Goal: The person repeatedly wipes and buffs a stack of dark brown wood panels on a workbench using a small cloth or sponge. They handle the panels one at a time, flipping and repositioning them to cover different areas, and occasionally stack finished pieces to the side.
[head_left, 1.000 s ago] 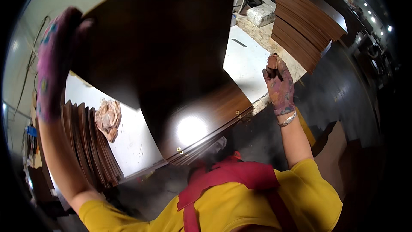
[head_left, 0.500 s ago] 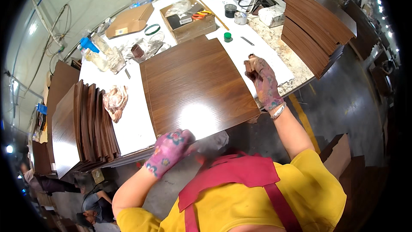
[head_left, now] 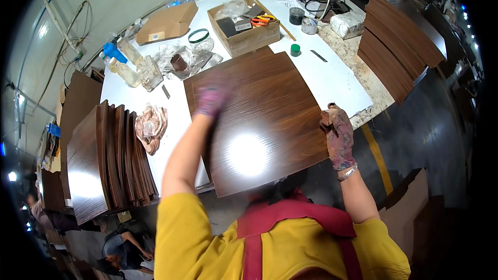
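1. At the left of the frame I see a stack of dark panels [head_left: 104,161] on edge, a crumpled rag [head_left: 151,127] just beside it.
2. My left hand [head_left: 211,98], blurred, rests on the wood panel [head_left: 259,119] near its upper left corner; I cannot tell its grip.
3. The panel lies flat at centre frame on the white table [head_left: 332,78].
4. My right hand [head_left: 338,135] clasps the panel's right edge.
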Demonstrator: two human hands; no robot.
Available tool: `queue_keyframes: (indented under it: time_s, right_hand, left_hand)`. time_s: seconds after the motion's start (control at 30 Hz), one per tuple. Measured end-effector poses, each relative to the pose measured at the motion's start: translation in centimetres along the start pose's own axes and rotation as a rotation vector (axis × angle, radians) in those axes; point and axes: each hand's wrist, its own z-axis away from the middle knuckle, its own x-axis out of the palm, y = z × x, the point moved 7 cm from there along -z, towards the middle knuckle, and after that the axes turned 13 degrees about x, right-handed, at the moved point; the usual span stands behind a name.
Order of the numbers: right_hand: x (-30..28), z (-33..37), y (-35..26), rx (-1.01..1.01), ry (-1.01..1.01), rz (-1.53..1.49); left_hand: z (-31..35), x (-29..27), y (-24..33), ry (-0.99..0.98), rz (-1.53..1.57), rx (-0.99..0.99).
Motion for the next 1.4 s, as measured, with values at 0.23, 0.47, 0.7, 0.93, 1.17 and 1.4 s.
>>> queue_keyframes:
  time_s: [0.23, 0.47, 0.7, 0.93, 1.17, 1.4]
  right_hand:
    - [-1.6, -0.1, -0.3, -0.127, 0.056, 0.114]
    - [-2.8, 1.3, -0.7, -0.168, 0.204, 0.197]
    - [-2.2, 0.1, -0.4, -0.114, 0.221, 0.213]
    - [11.6, -8.5, 2.7, -0.05, -0.324, 0.57]
    - [25.8, -16.1, 12.1, 0.037, -0.404, 0.952]
    - [35.9, -18.3, 18.4, -0.154, -0.508, 1.337]
  left_hand:
    - [1.1, -1.6, -6.5, 0.087, -0.06, 0.043]
    - [-3.8, 3.8, 16.0, 0.128, 0.183, 0.588]
    - [0.2, 2.3, -15.4, -0.017, -0.176, -0.232]
    - [4.9, -3.4, 0.5, -0.07, 0.111, 0.257]
    - [7.8, -0.9, 2.8, -0.062, 0.155, 0.208]
    - [7.9, -0.7, 2.4, -0.113, 0.153, 0.18]
